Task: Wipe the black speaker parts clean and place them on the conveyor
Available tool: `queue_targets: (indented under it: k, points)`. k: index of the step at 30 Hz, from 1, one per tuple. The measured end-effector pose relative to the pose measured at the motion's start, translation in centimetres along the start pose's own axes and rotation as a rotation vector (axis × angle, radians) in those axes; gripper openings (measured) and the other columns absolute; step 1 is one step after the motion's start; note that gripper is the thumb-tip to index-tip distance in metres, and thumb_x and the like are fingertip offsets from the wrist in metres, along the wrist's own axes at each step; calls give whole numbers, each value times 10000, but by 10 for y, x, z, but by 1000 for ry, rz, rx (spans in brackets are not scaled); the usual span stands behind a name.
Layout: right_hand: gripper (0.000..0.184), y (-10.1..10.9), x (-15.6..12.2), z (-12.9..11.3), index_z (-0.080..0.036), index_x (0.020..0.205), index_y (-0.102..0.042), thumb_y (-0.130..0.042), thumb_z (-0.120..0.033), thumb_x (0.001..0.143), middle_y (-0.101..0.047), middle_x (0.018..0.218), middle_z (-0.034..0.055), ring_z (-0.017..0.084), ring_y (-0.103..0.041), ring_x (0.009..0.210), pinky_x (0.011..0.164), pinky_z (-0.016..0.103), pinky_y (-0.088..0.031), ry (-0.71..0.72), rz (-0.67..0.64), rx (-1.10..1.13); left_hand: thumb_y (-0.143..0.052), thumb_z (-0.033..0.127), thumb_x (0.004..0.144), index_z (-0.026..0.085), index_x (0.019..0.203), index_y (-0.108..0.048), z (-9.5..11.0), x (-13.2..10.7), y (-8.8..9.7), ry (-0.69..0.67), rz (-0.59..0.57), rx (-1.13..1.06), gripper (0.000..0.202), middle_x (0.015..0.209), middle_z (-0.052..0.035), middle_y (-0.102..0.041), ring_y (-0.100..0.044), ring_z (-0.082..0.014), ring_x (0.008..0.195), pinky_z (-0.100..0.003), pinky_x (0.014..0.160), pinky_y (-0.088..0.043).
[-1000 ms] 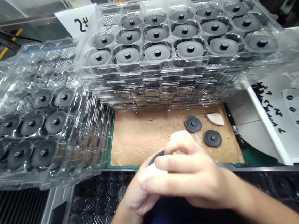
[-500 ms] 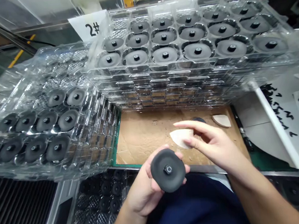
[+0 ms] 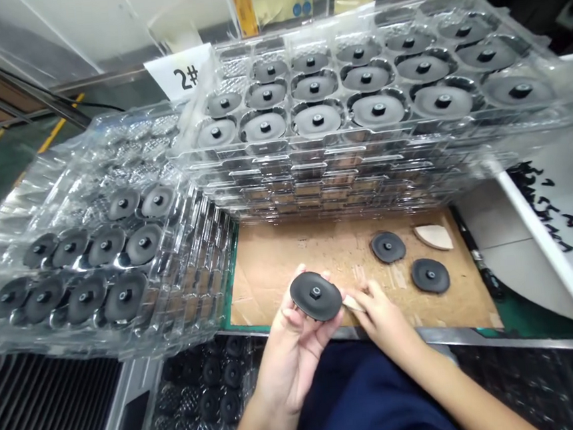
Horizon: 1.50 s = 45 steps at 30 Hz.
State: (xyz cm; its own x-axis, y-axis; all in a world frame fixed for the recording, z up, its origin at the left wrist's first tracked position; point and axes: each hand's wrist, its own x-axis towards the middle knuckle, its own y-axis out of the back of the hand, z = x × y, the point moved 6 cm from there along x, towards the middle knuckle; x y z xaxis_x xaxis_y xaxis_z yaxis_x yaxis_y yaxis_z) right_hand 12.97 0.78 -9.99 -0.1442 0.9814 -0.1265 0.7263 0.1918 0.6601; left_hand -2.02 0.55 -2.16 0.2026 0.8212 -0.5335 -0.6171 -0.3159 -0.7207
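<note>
My left hand (image 3: 291, 348) holds a black round disc (image 3: 316, 296) with a small centre hub, fingers curled round its rim, just above the near edge of a brown cardboard sheet (image 3: 280, 262). My right hand (image 3: 383, 313) pinches a small pale wedge-shaped piece (image 3: 353, 302) against the disc's right edge. Two more black discs (image 3: 388, 247) (image 3: 430, 275) and another pale wedge (image 3: 433, 237) lie on the cardboard to the right.
A stack of clear blister trays (image 3: 361, 148) filled with grey discs stands behind the cardboard. More clear trays (image 3: 84, 259) with black discs lean at the left. A "2#" label (image 3: 185, 76) stands behind. White boards with writing (image 3: 552, 218) lie right. Small black parts (image 3: 206, 389) sit below the table edge.
The camera has tilted up. My left hand lifted the disc forward over the cardboard edge. My right hand brought the pale wedge down to the disc's edge, uncovering the two discs on the cardboard.
</note>
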Motion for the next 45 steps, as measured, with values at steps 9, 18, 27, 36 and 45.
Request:
queue_targets:
  k: [9,18,27,36,45]
  points:
    - [264,77,26,-83,-223,1109,-607,-472,-320,904,-680,1073,52,191,-640,908,733,300,-518,128,169,192,-734,329,701,251,1197,-589,-5,3,-3,-27,-6,59,522,1173,-84,-669,-624,-258,1078,-339,891,-520]
    - [209,78,15,-151,-172,998,-629,-442,-133,912,-699,942,32,165,-625,798,715,300,-451,431,-80,127,-778,277,655,229,1143,-627,-5,1,1,-39,44,173,512,1058,-65,-699,-657,-206,953,-256,789,-536]
    - [191,81,9,-155,-181,986,-611,-440,-141,910,-704,903,10,144,-629,788,694,269,-455,427,-44,187,-777,248,656,251,1091,-657,-1,0,-6,-23,43,200,451,1069,-45,-707,-652,-207,975,-269,840,-520]
    - [169,88,-5,-143,-189,998,-593,-467,-134,899,-691,833,4,140,-581,658,627,281,-429,478,-72,105,-788,130,617,273,1029,-690,7,-5,-11,-29,-24,108,447,1042,-9,-728,-673,-184,943,-220,808,-538]
    - [193,95,-7,-153,-164,1032,-565,-436,-121,895,-694,812,32,156,-595,651,611,297,-427,557,77,26,-722,106,691,317,1025,-691,7,-2,-14,-91,-19,64,397,1045,25,-727,-671,-146,929,-195,803,-532]
